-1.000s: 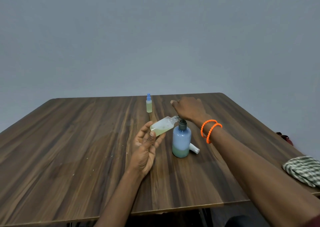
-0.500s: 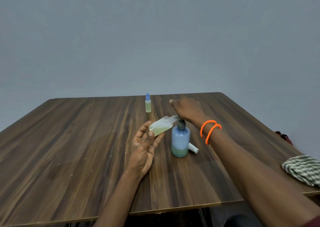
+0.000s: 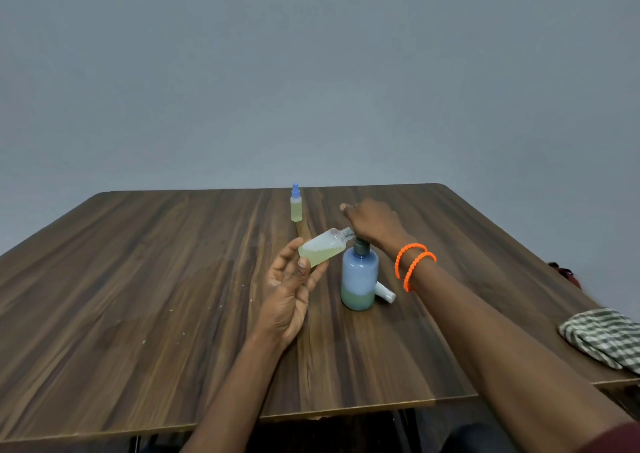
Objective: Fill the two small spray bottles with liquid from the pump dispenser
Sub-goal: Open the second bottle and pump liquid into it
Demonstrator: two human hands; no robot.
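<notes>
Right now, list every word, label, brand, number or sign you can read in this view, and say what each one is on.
None can be read.
Pump dispenser: plain blue body, no label in view.
Open spray bottle held in the left hand: clear, no print visible.
Capped spray bottle at the far edge: no label visible; any print would be too small.
Checked cloth and orange bracelets: pattern only, no text.

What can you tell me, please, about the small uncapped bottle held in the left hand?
The small clear plastic spray bottle has no cap, so its threaded neck is bare. It is part full of pale yellow-green liquid. The left hand pinches its base, tilting it so the open mouth meets the grey spout of the blue pump dispenser.
</notes>
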